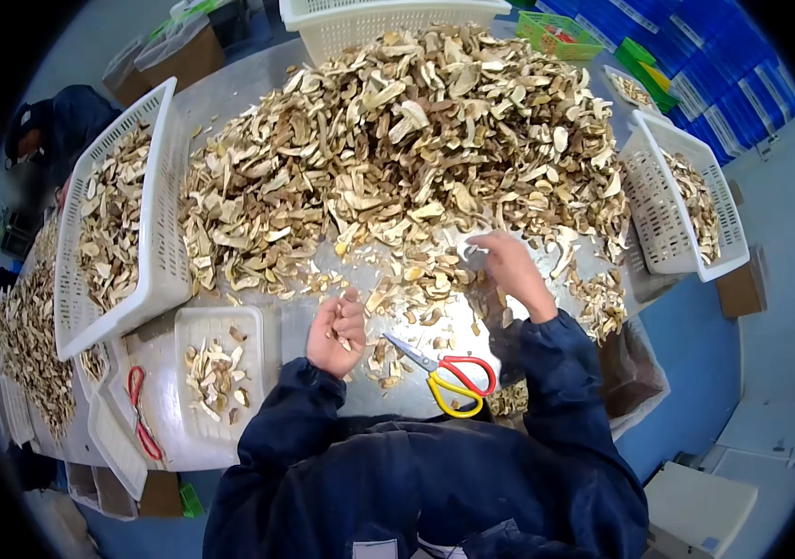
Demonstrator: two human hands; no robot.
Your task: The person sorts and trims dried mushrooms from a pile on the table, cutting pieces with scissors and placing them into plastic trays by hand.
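Note:
A large heap of dried mushroom slices covers the metal table in front of me. My left hand is palm up near the table's front, its fingers curled round a few small mushroom pieces. At the heap's near edge, my right hand reaches over loose slices, index finger stretched out to the left and nothing visible in its grasp. The other right fingers are partly hidden. Between my hands and my body lie scissors with one red and one yellow handle, blades pointing toward my left hand.
A shallow white tray with some slices lies at left, beside red-handled scissors. White baskets of slices stand at left and right. Another white basket is behind the heap. A person is at far left.

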